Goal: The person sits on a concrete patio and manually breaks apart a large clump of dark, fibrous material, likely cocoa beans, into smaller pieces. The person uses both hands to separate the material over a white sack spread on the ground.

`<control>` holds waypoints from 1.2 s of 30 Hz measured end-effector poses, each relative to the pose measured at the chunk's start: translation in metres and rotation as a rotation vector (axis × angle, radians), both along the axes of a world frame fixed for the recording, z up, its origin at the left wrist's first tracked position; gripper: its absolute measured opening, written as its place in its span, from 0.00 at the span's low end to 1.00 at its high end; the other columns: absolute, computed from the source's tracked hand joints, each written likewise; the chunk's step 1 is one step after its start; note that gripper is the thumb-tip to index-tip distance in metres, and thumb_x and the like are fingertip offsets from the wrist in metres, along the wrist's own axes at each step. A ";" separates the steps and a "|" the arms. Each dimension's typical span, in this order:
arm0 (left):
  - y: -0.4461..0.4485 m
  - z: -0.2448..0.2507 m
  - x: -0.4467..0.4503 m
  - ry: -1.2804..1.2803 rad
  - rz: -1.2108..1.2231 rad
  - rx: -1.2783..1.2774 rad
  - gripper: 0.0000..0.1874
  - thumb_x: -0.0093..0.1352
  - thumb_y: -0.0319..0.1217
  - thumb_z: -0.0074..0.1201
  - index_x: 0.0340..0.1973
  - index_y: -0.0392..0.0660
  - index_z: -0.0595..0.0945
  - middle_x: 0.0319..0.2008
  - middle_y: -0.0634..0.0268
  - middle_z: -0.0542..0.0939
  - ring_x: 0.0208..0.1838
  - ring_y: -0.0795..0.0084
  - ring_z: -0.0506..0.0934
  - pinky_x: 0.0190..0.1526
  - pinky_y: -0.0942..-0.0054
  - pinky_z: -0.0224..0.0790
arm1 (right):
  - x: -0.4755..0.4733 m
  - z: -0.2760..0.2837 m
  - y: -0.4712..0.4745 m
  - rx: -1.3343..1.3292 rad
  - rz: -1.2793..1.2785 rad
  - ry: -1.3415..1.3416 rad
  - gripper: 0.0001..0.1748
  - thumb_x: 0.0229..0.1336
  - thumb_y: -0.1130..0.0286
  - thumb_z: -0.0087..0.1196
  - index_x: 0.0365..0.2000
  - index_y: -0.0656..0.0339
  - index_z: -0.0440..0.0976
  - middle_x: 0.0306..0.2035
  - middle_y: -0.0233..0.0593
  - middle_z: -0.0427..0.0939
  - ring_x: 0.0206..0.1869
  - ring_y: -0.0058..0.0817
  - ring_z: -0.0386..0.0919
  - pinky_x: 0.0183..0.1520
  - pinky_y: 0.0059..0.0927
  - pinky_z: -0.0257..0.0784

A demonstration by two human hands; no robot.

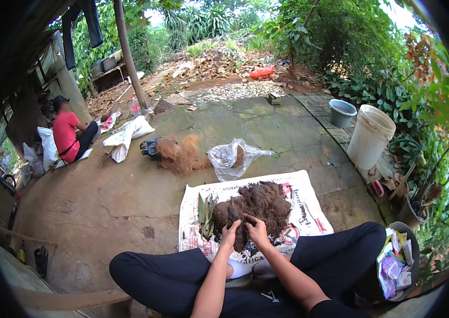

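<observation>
My left hand [231,234] holds a dark brown, elongated fibrous clump [240,238] between thumb and fingers, low over a white woven sack [308,198]. On the clump's right side, my right hand [257,229] has its index finger stretched out towards its top; whether it grips the clump is unclear. Just beyond both hands lies a heap of brown fibrous, root-like lumps [264,202] with dark soil crumbs around it. Green, blade-like leaves [205,214] lie at the left of the heap on the same printed sack.
Beyond the sack lie a clear plastic bag [224,159] and loose brown fibre [180,153]. A white bucket [369,139] and grey pail [341,113] stand right. A rubbish-filled bin [411,254] is beside my right knee. Another person [67,135] sits far left near white sacks [127,137].
</observation>
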State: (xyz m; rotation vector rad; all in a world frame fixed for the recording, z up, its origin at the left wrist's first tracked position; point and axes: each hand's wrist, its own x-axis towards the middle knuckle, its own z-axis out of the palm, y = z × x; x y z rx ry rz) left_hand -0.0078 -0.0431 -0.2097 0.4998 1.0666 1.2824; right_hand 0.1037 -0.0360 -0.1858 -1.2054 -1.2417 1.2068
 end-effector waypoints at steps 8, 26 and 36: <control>0.009 -0.012 -0.004 -0.134 0.057 0.023 0.19 0.61 0.44 0.53 0.39 0.42 0.77 0.30 0.66 0.78 0.30 0.75 0.76 0.32 0.76 0.69 | -0.009 0.009 -0.015 0.263 0.051 -0.294 0.22 0.51 0.75 0.41 0.48 0.67 0.66 0.43 0.61 0.71 0.47 0.47 0.71 0.49 0.34 0.66; 0.015 0.013 -0.013 0.267 -0.176 0.245 0.34 0.66 0.52 0.39 0.53 0.32 0.66 0.52 0.58 0.69 0.56 0.69 0.64 0.59 0.73 0.49 | 0.013 0.003 -0.001 -0.681 0.303 0.739 0.39 0.51 0.36 0.39 0.52 0.57 0.63 0.50 0.36 0.69 0.50 0.32 0.69 0.54 0.36 0.62; 0.002 0.002 0.011 0.040 0.065 0.066 0.18 0.60 0.40 0.54 0.37 0.38 0.76 0.33 0.65 0.76 0.33 0.74 0.73 0.36 0.75 0.66 | 0.011 -0.010 -0.017 -0.590 0.325 0.593 0.28 0.60 0.47 0.36 0.50 0.59 0.66 0.45 0.36 0.73 0.43 0.25 0.73 0.48 0.27 0.67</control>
